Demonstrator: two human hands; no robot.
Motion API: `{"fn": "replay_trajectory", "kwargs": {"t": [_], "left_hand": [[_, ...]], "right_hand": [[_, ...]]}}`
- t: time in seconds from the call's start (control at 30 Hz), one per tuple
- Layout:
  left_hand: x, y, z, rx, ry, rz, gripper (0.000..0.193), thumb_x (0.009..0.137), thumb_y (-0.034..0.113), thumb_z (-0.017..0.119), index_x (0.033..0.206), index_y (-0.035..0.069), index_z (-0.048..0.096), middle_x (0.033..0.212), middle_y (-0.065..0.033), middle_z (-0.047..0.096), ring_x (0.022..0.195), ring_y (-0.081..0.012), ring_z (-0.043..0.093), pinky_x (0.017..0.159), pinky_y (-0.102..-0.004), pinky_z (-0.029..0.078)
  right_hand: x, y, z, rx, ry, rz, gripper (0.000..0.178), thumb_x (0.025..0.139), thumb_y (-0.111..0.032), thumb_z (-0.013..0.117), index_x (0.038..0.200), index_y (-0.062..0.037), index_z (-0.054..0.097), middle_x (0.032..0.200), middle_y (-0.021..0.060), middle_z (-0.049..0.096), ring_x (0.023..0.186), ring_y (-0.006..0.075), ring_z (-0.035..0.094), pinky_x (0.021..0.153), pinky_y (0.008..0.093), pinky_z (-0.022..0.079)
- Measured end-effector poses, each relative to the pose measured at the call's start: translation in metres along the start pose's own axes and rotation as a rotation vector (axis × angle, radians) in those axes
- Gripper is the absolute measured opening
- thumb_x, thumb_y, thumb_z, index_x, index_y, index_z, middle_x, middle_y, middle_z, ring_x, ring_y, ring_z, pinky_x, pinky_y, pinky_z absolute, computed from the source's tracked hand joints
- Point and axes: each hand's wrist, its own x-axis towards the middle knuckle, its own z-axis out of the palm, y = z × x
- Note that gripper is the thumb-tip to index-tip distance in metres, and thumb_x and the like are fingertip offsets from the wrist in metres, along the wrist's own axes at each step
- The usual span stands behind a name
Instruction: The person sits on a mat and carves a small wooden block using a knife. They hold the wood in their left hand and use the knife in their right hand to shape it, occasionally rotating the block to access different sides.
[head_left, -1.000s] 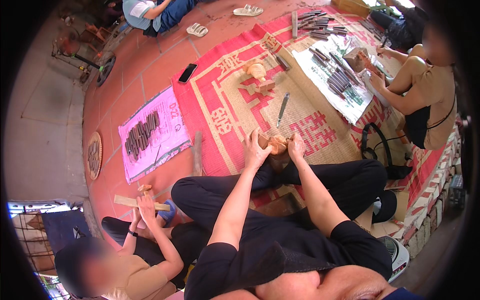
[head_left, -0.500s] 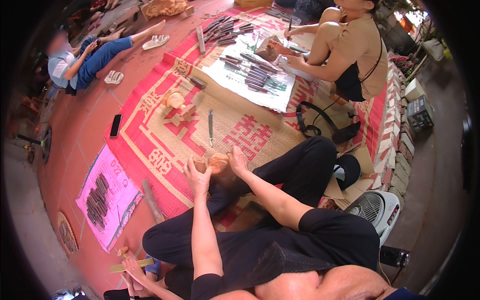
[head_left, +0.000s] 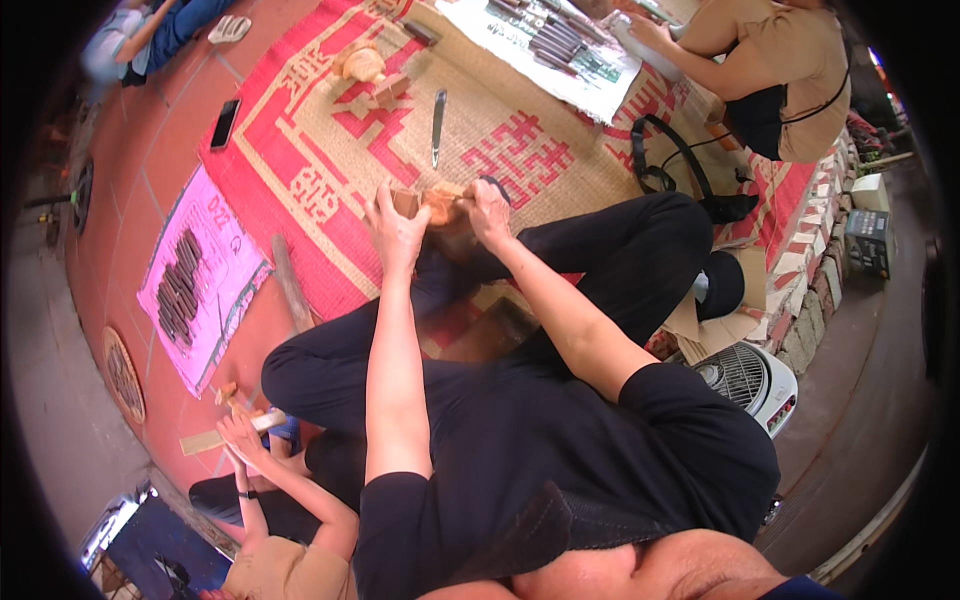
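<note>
Above my crossed legs, my left hand (head_left: 397, 232) is closed around a small wood carving (head_left: 441, 205) with a squared block base. The block sits between my thumb and fingers, and the carved part points to the right. Closed beside the carved part, my right hand (head_left: 487, 214) grips what looks like a carving tool (head_left: 497, 187). Only its dark end shows past the fist, and its tip by the wood is too small to make out. Just beyond my hands, a narrow metal blade-like tool (head_left: 438, 127) lies on the woven mat (head_left: 330, 230).
Farther off are another wood carving (head_left: 362, 63), a phone (head_left: 226, 124) and a white cloth (head_left: 590, 95) with several tools. A pink cloth (head_left: 214, 245) with several tools lies left. Co-workers sit at far right and lower left, one hand (head_left: 240, 436) holding a flat strip. A fan (head_left: 745, 380) stands right.
The view has tilted down, so the mat and its things sit higher in the picture. My right hand has turned, and a dark end now shows beyond it. My left hand keeps the carving.
</note>
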Motion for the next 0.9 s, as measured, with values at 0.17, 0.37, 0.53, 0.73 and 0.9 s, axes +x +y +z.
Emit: {"fn": "replay_trajectory", "kwargs": {"t": [0.17, 0.37, 0.53, 0.73, 0.9], "left_hand": [[-0.002, 0.002, -0.005, -0.026, -0.024, -0.035, 0.077, 0.065, 0.026, 0.076, 0.132, 0.009, 0.042, 0.117, -0.0219, 0.048, 0.109, -0.0395, 0.047, 0.096, -0.0478, 0.039], [0.0, -0.026, 0.003, -0.165, 0.042, -0.178, 0.078, 0.067, 0.029, 0.076, 0.133, 0.008, 0.041, 0.115, -0.0248, 0.049, 0.108, -0.0405, 0.048, 0.094, -0.0486, 0.04], [0.002, -0.023, 0.001, -0.165, 0.039, -0.304, 0.078, 0.068, 0.034, 0.076, 0.133, 0.007, 0.043, 0.118, -0.0252, 0.05, 0.109, -0.0385, 0.051, 0.094, -0.0448, 0.042], [0.007, 0.002, 0.003, -0.024, 0.042, -0.249, 0.076, 0.067, 0.035, 0.075, 0.13, 0.008, 0.043, 0.113, -0.0241, 0.053, 0.106, -0.0395, 0.05, 0.091, -0.0481, 0.041], [0.004, 0.013, 0.006, 0.09, 0.064, -0.128, 0.072, 0.066, 0.032, 0.076, 0.125, 0.008, 0.044, 0.111, -0.0214, 0.055, 0.106, -0.0372, 0.048, 0.091, -0.0483, 0.041]], "right_hand": [[0.021, 0.027, 0.001, 0.009, 0.072, 0.353, 0.018, 0.074, -0.022, 0.067, 0.082, -0.0074, 0.062, 0.077, 0.0119, 0.065, 0.075, 0.0284, 0.062, 0.071, 0.0419, 0.047], [0.009, 0.002, -0.023, 0.201, -0.055, 0.232, 0.021, 0.08, -0.023, 0.065, 0.087, -0.0053, 0.057, 0.08, 0.0159, 0.064, 0.08, 0.0333, 0.063, 0.072, 0.0425, 0.047], [0.004, -0.017, -0.009, 0.125, 0.007, 0.017, 0.021, 0.082, -0.019, 0.067, 0.094, -0.008, 0.054, 0.086, 0.0149, 0.064, 0.084, 0.0349, 0.062, 0.072, 0.0428, 0.047], [0.022, 0.002, -0.005, -0.03, 0.021, 0.183, 0.019, 0.081, -0.022, 0.067, 0.093, -0.0091, 0.062, 0.088, 0.0144, 0.066, 0.085, 0.0332, 0.063, 0.073, 0.0427, 0.047], [0.019, -0.009, -0.022, 0.078, -0.02, 0.163, 0.017, 0.079, -0.022, 0.067, 0.088, -0.0084, 0.062, 0.084, 0.0113, 0.065, 0.084, 0.029, 0.063, 0.071, 0.0399, 0.047]]}}
